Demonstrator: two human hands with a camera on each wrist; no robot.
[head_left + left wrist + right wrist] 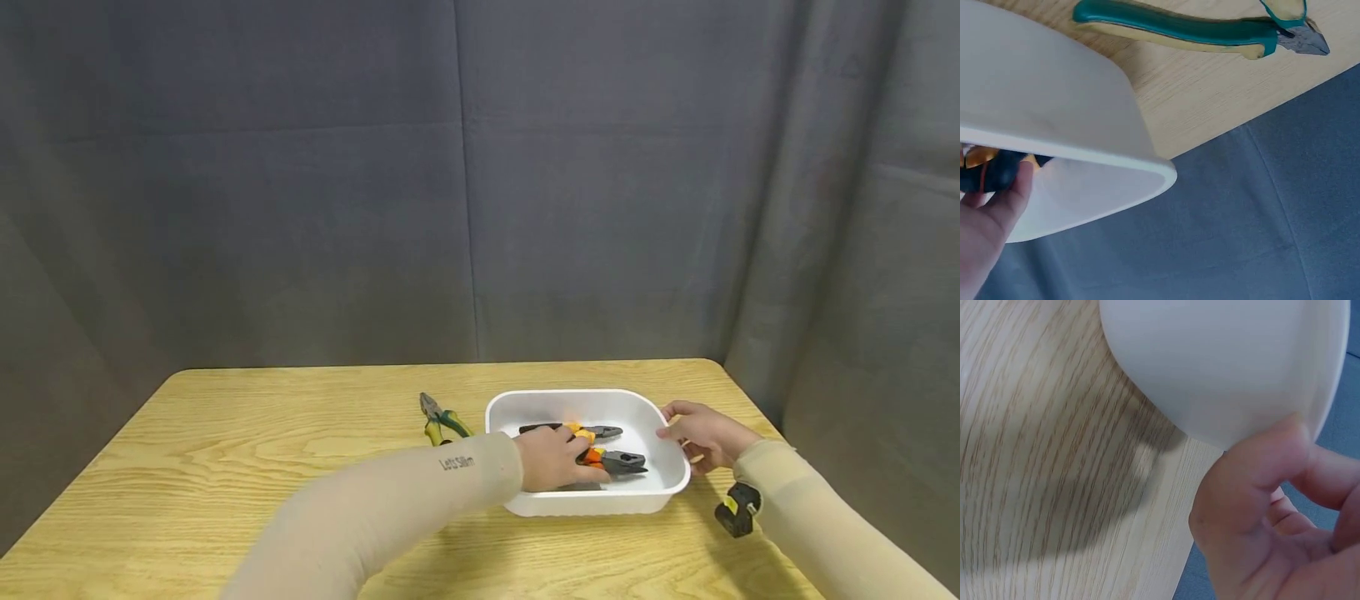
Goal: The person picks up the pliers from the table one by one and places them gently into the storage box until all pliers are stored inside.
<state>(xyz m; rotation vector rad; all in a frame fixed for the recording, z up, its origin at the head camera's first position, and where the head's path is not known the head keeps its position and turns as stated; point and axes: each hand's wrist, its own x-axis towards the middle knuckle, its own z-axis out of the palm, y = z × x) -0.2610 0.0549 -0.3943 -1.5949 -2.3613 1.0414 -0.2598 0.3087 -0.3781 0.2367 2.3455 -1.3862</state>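
A white plastic tub (637,502) stands on the table with two pairs of pliers inside. My left hand (551,461) reaches in over the tub's left side. Its fingers curl round the handles of the nearer pliers (624,462), which are orange and black with dark jaws pointing right. Just behind lie the other pliers (603,432), with black and yellow-orange handles, partly hidden by the fingers. On the tub's right end, my right hand (705,435) pinches the rim; the right wrist view shows its thumb (1254,469) against the outer wall.
Green and yellow pliers (435,418) lie on the wooden table (225,467) left of the tub, partly behind the left sleeve. A grey curtain (337,208) hangs behind the table and along its sides. A small black device (738,508) is strapped at the right wrist.
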